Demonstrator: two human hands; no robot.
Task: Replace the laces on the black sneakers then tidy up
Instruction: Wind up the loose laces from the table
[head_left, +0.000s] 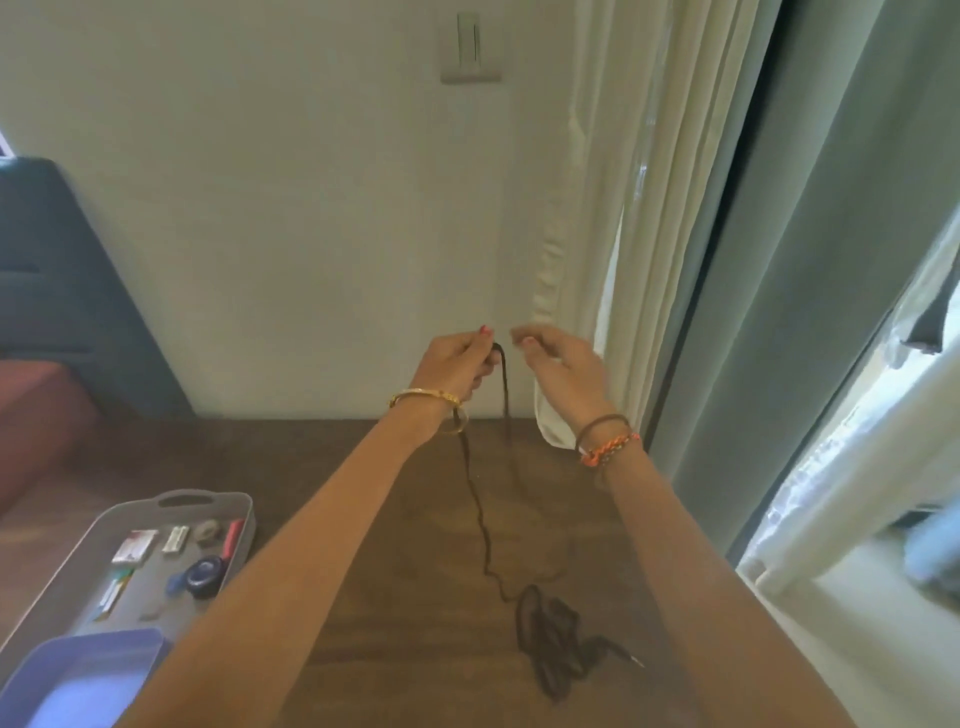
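No sneakers are in view, so I judge that this is the tidy-up part of the task, or the moment of preparing one lace: a dark shoelace (480, 525) is lifted in the middle of the frame and seems to be folded or gathered into a bundle. The left hand (457, 366) is raised in front of the wall, fingers curled, and it pinches a fold of the shoelace near its top; two strands hang down from there to the wooden table (363, 597), and the rest lies in a loose heap at the lower centre right of the frame. The right hand (558, 364) is just beside the left one, at the same height, fingers loosely bent; it is blurred, and I cannot tell if it touches the lace or holds nothing. Both forearms reach forward and upward, wrists with bracelets. The next move probably calls for the right hand to take the hanging strand and draw it up evenly, without tangling the heap. A grey tray (208, 501) with small items stands at the lower left.
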